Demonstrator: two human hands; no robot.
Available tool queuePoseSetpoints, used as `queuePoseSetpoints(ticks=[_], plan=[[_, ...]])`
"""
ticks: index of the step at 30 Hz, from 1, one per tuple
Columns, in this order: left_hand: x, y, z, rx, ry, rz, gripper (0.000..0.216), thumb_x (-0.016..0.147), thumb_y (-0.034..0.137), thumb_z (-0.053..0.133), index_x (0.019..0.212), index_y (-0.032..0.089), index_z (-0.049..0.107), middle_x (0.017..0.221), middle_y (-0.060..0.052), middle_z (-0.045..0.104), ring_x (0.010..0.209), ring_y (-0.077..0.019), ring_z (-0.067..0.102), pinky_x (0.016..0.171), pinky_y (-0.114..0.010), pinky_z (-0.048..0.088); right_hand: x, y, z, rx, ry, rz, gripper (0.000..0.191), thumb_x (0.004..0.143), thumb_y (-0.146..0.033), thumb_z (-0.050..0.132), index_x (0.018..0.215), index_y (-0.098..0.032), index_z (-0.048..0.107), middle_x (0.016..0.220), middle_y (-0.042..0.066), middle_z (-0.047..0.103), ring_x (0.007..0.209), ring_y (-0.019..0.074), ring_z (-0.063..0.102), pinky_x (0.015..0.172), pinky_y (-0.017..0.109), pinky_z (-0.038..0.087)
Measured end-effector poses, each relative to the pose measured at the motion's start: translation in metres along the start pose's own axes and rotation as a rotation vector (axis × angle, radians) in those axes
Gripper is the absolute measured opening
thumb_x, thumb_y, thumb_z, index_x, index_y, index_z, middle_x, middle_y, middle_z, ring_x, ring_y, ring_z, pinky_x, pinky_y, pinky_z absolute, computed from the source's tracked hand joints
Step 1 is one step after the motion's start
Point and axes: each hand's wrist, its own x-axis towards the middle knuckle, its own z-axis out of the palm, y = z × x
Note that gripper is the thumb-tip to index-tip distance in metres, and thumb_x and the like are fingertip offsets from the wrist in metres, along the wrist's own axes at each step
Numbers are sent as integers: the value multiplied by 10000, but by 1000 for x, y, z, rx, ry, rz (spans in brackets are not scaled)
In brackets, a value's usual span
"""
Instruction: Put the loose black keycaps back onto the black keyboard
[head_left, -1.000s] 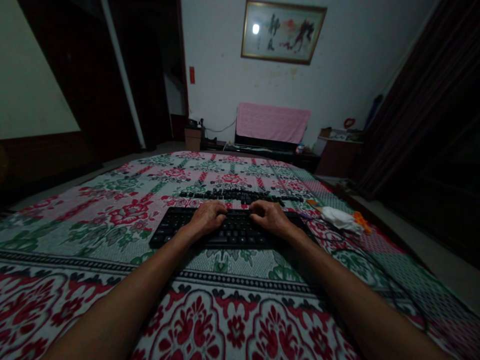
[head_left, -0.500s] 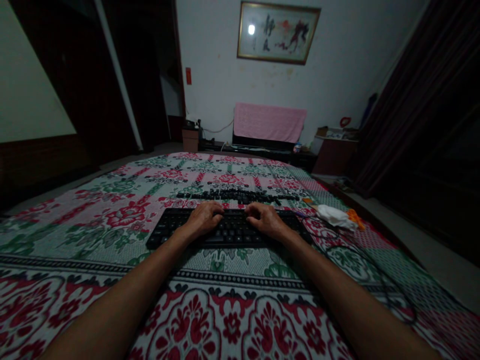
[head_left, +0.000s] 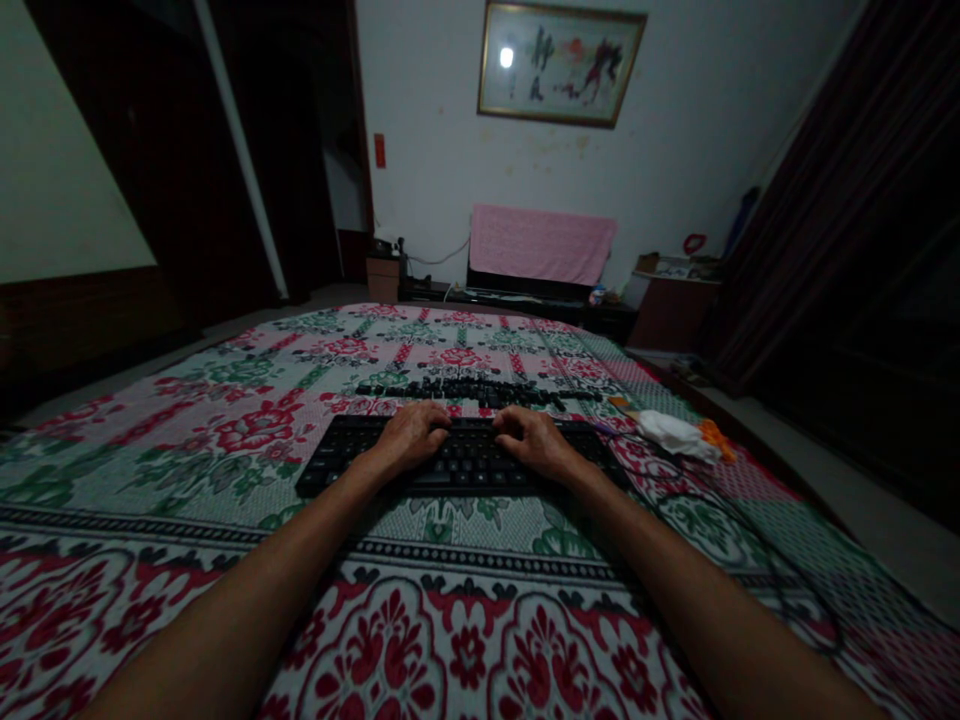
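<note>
A black keyboard [head_left: 465, 478] lies flat on the patterned bedcover. My left hand [head_left: 409, 436] rests over its left half, palm down, with the thumb apart from the fingers and nothing held. Over the right half is my right hand [head_left: 534, 440], also palm down with thumb and fingers apart, holding nothing. The fingertips of both hands reach toward the keyboard's far edge, and whether they press keys I cannot tell. Just beyond the keyboard, many small loose black keycaps [head_left: 491, 390] lie in a long uneven row.
The red, green and white bedcover [head_left: 450, 610] spreads all around. To the right sit a crumpled white cloth [head_left: 671, 434], an orange piece [head_left: 716, 440] and a dark cable [head_left: 780, 560]. At the far wall a pink cloth [head_left: 541, 245] drapes over a dark screen.
The whole view has shifted very slightly. Both hands keep the same place on the keyboard, and the keycaps lie as before.
</note>
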Motion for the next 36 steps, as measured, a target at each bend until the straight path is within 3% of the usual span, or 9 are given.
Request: queuePoseSetpoints(ticks=[29,36], plan=[[-1,3,-1,-3,-3,-13,269,713,238,456,909,205,638,1018,-30,593,946,-185,517,874,-308,374,1,-5,-5,165,-123,32,169,686,-182,494,840,-156,558,734,-5,563,674,104,507,632,216,390],[-1,1,1,1,10,-4,265,715,237,455,906,206,637,1018,-26,591,954,-182,511,877,-305,371,0,-13,-8,186,-172,57,167,688,-224,500,816,-148,577,656,-17,537,593,84,475,548,185,360]])
